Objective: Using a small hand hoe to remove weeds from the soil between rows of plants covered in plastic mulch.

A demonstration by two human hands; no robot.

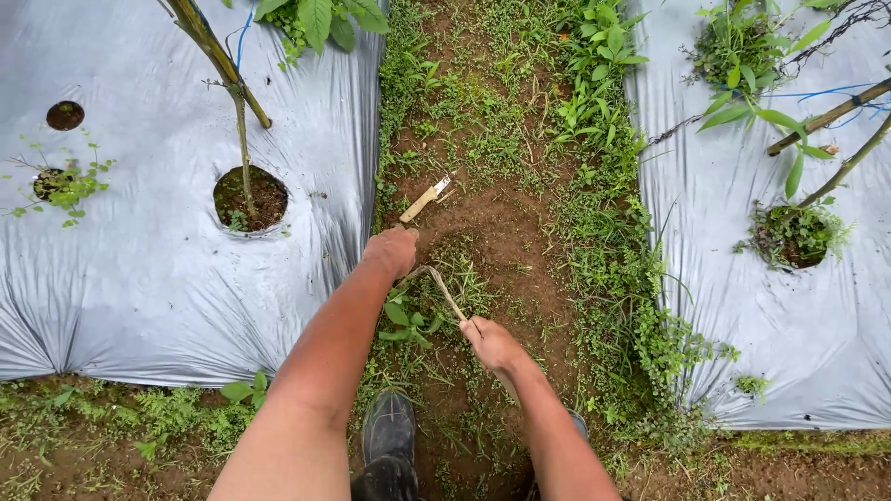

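Note:
My left hand (391, 250) is closed into a fist low over the soil path, gripping a clump of weeds beside some broad green leaves (406, 317). My right hand (492, 344) grips the wooden handle of a small hooked sickle (438, 281), whose curved blade reaches toward the left hand. A second small tool with a pale wooden handle (425, 199) lies on the bare soil just beyond my left hand. My dark boot (389, 436) stands on the path below.
Grey plastic mulch sheets (139, 269) (798, 325) cover beds on both sides of the weedy dirt path (501, 139). Planting holes (249, 198) hold young plants tied to bamboo stakes (218, 57). Thick weeds (613, 250) line the right sheet's edge.

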